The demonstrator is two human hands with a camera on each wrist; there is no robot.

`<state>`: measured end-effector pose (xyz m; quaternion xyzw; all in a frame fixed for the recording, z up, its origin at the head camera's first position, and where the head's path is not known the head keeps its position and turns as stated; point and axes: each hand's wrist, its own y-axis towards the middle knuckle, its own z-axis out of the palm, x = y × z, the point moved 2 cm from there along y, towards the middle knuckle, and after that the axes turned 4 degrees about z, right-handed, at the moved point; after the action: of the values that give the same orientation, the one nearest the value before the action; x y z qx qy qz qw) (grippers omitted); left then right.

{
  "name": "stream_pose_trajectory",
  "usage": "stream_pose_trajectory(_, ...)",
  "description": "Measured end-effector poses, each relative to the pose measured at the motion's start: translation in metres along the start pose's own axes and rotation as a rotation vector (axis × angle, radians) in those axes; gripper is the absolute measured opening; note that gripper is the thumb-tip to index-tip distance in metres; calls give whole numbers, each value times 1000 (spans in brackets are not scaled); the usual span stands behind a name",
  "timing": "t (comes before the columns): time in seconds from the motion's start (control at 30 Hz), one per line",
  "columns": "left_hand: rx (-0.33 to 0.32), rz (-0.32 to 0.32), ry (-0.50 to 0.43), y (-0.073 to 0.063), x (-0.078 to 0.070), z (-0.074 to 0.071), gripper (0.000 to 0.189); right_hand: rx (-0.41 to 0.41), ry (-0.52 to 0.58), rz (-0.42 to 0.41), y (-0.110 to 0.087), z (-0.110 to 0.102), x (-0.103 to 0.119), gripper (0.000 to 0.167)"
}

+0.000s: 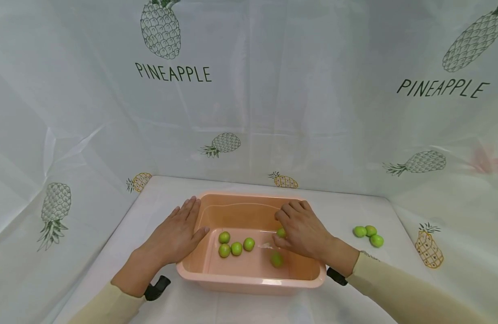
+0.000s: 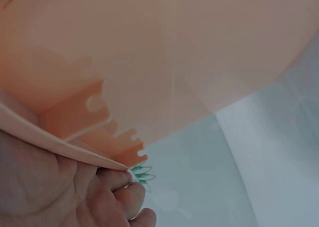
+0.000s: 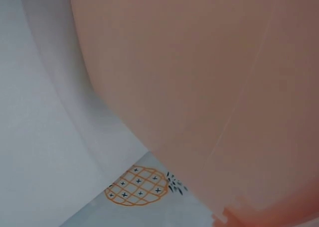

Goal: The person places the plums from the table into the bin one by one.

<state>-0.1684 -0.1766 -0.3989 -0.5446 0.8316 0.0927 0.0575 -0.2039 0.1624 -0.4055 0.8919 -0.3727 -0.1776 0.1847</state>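
At the basin's left rim, we see the left hand (image 1: 174, 236) lying with straight fingers along the edge, grasping nothing, its thumb over the basin (image 1: 249, 282). In the basin's left half sit four green fruits (image 1: 237, 248); farther right lies a blurred fruit (image 1: 276, 259). Inside the basin's right end, our right hand (image 1: 303, 229) curls round another fruit (image 1: 281, 232). Three loose fruits (image 1: 370, 231) rest right of the basin. We judge the step as moving fruit singly; next probably calls for a gentle grip or release.
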Motion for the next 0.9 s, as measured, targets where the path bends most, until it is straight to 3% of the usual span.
stream_pose_trajectory(0.37, -8, 6, -4, -1, 1, 1, 79, -26, 26, 89, -3, -8, -6, 31)
stream_pose_trajectory(0.57, -10, 7, -5, -1, 1, 1, 79, -150, 42, 141, -10, -18, -24, 31)
stream_pose_trajectory(0.73, -5, 3, -9, 0, 0, 0, 80, -225, 31, 258, -28, -24, -50, 33)
stream_pose_trajectory(0.9, -1, 2, -13, 0, 0, 0, 80, -264, -3, 403, -65, -19, -82, 37)
